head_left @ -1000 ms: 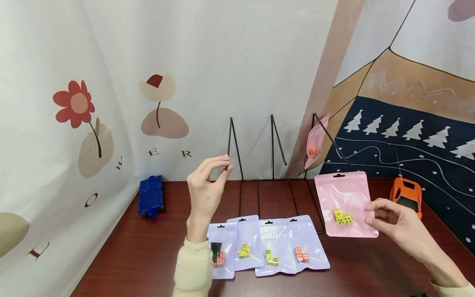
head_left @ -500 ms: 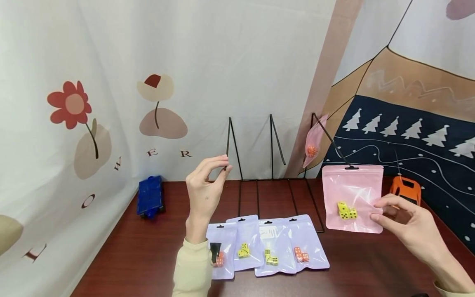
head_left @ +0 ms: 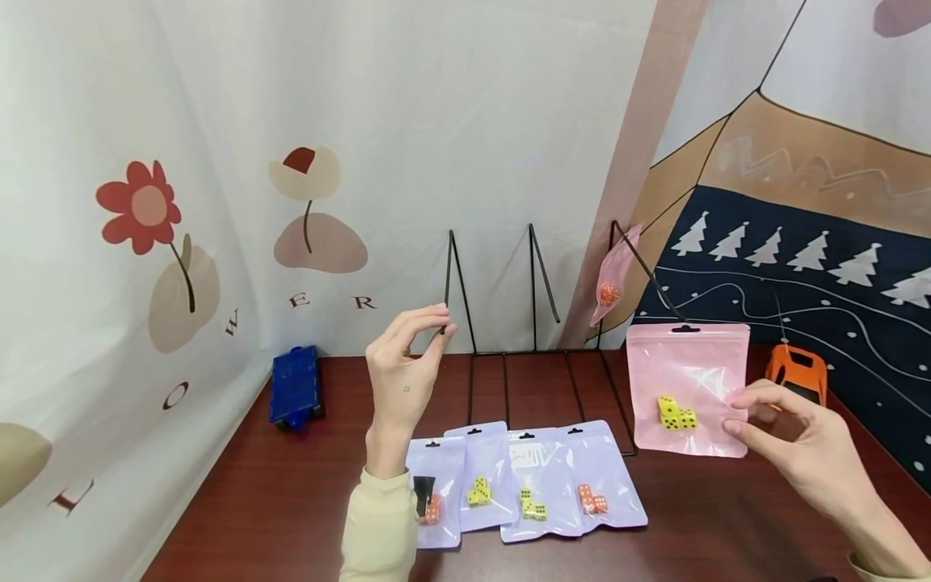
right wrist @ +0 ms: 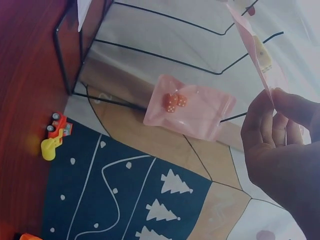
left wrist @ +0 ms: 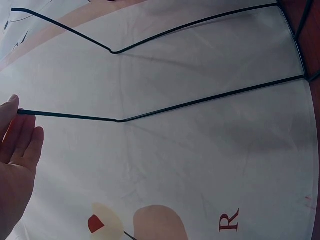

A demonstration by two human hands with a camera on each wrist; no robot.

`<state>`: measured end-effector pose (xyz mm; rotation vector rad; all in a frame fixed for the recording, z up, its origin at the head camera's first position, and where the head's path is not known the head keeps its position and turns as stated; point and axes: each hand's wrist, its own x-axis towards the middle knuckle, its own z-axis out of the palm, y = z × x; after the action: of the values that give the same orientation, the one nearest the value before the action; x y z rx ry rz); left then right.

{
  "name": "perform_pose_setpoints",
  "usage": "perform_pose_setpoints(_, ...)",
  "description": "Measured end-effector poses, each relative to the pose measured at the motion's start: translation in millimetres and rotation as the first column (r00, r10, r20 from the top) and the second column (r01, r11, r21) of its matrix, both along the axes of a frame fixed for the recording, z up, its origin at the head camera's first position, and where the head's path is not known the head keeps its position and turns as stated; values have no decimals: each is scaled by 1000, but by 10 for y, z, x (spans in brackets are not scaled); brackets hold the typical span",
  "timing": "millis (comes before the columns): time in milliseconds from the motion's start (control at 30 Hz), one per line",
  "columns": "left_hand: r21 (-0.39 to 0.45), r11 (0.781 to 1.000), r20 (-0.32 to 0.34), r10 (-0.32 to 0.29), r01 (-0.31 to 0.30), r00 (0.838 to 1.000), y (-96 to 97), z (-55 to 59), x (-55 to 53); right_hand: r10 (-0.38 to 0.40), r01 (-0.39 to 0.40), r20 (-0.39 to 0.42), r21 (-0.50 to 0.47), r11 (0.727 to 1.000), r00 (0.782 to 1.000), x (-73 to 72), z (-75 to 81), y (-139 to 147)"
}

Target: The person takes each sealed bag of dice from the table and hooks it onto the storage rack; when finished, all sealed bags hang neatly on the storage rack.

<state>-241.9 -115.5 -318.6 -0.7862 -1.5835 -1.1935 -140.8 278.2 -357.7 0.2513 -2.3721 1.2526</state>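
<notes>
My left hand [head_left: 403,364] pinches the front tip of the left prong of a black wire rack [head_left: 535,291]; the left wrist view also shows this prong [left wrist: 70,116] between thumb and fingers. With thumb and fingers, my right hand [head_left: 810,440] pinches the right edge of a pink zip bag [head_left: 698,368] holding yellow dice [head_left: 676,415]. The bag's hang hole is at the tip of the right prong; whether the tip is through it I cannot tell. Farther back on that prong hangs another pink bag [right wrist: 200,107] with orange dice [right wrist: 175,102]. The middle prong carries no bag.
Several lilac zip bags [head_left: 541,461] with dice lie side by side on the dark red table [head_left: 240,485] before the rack. A blue toy vehicle [head_left: 296,386] stands back left, an orange toy car [head_left: 798,373] back right. A red and yellow toy [right wrist: 56,135] lies near the rack.
The right hand has moved right and slightly up with the pink bag, bringing its hole to the right prong's tip, then shifted slightly left. The left hand has stayed on its prong.
</notes>
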Motion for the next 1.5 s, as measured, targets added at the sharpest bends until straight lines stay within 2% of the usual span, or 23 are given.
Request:
perform_pose_setpoints(433, -5, 1000, 10, 4, -4, 1000, 6, 5, 0, 23, -26, -24, -105, 994, 999, -17, 3, -37)
perform_pose_setpoints(800, 2, 1000, 5, 5, -5, 1000, 2, 10, -5, 50, -54, -32, -124, 991, 998, -60, 8, -76)
perform_pose_setpoints(1067, 1, 1000, 8, 5, -5, 1000, 0, 1, -14, 118, -124, -39, -239, 963, 992, -102, -4, -62)
perform_pose_setpoints(1500, -6, 1000, 25, 8, -8, 1000, -4, -2, -6, 69, -66, 12, -141, 988, 998, -201, 22, -94)
